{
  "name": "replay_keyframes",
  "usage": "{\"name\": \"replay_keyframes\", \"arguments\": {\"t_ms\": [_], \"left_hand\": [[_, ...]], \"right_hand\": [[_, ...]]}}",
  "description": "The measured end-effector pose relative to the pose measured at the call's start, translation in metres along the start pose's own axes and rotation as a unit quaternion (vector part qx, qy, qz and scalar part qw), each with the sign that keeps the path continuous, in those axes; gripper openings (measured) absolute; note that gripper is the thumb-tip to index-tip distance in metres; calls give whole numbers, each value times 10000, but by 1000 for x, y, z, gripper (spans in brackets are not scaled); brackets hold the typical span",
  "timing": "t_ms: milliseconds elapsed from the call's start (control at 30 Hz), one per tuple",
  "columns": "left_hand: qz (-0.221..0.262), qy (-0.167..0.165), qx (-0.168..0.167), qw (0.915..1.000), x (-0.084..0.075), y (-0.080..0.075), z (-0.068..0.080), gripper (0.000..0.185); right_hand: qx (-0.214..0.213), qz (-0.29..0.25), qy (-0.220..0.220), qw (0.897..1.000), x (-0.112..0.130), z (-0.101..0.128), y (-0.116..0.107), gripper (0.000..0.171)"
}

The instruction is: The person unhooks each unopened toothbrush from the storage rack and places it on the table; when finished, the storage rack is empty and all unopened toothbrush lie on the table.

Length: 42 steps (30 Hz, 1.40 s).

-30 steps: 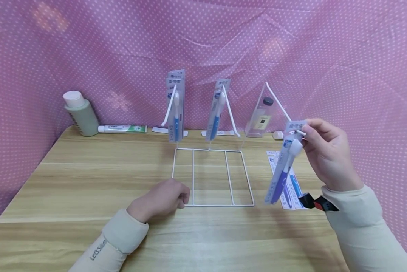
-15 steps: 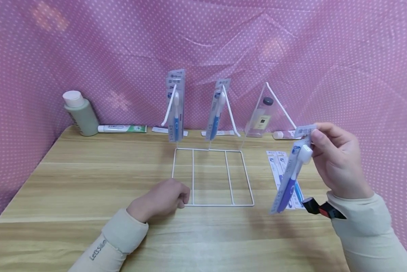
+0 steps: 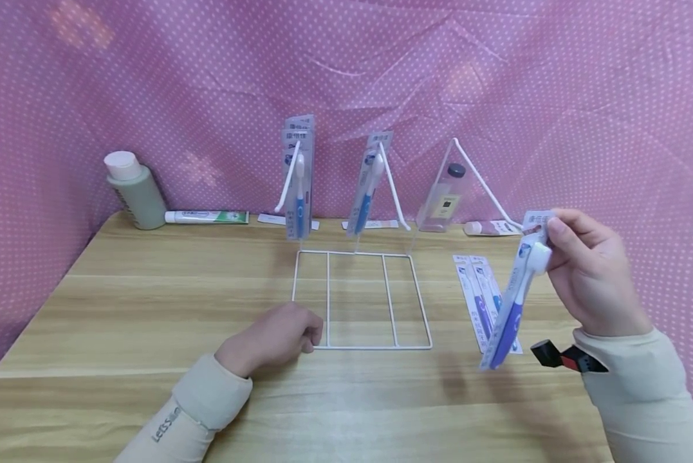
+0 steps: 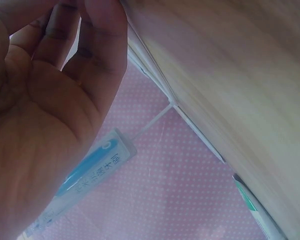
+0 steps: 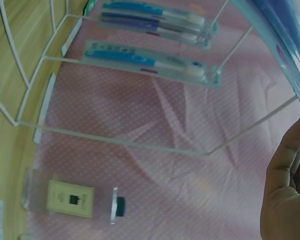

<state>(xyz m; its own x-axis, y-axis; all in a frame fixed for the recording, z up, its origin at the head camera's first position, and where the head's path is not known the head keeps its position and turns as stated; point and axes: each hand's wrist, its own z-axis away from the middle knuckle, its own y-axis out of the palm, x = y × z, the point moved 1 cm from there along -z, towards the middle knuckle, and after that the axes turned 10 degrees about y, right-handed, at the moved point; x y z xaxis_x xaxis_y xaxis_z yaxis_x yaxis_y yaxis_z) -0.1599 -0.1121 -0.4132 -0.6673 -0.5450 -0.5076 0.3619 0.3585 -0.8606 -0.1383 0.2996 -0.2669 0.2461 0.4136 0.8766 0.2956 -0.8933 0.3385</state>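
Note:
My right hand [image 3: 592, 273] pinches the top of a packaged toothbrush [image 3: 517, 308] with a purple handle, which hangs tilted from the fingers. The pack's header lies right at the tip of the right-hand hook of a white wire display rack [image 3: 420, 302]. In the right wrist view, that hand [image 5: 290, 185] and the pack [image 5: 285, 35] sit at the right edge. My left hand [image 3: 277, 334], fingers curled, grips the front-left corner of the rack's base. In the left wrist view its fingers [image 4: 107, 45] meet at the wire; the fingertips are partly out of view.
Packaged toothbrushes hang on the rack's left hook [image 3: 300, 186] and middle hook [image 3: 369, 186]. Two toothbrush packs [image 3: 473, 302] lie on the table at right. Behind stand a green bottle [image 3: 140, 196] and a clear bottle [image 3: 444, 202]; toothpaste tubes [image 3: 207, 217] [image 3: 491, 227] lie along the back.
My right hand has moved right and slightly down with the purple toothbrush pack, sliding it along the right hook to its tip. The left hand stays on the rack corner.

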Motion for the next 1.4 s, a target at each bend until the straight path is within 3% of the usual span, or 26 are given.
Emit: {"name": "replay_keyframes", "arguments": {"t_ms": [133, 300, 500, 700, 1000, 1267, 1400], "left_hand": [[-84, 35, 9, 10000, 0, -1, 0, 28], [-103, 67, 15, 9999, 0, -1, 1, 28], [-45, 23, 13, 10000, -1, -2, 0, 28], [-46, 9, -1, 10000, -3, -3, 0, 27], [-72, 81, -26, 9999, -2, -1, 1, 28], [-51, 63, -4, 10000, -3, -2, 1, 28], [-29, 15, 17, 10000, -3, -3, 1, 28]], "right_hand": [[-333, -68, 288, 9990, -8, -4, -7, 27], [-557, 910, 975, 9895, -25, -12, -16, 19], [-877, 1840, 2029, 9578, -56, -28, -33, 11], [-1223, 2320, 2766, 9245, -82, -44, -55, 18], [-1434, 2565, 3239, 8993, -113, -63, -78, 11], [-1346, 3108, 3507, 8731, -134, -76, -89, 31], [-1240, 3283, 3564, 8659, -141, -79, -91, 44]]}}
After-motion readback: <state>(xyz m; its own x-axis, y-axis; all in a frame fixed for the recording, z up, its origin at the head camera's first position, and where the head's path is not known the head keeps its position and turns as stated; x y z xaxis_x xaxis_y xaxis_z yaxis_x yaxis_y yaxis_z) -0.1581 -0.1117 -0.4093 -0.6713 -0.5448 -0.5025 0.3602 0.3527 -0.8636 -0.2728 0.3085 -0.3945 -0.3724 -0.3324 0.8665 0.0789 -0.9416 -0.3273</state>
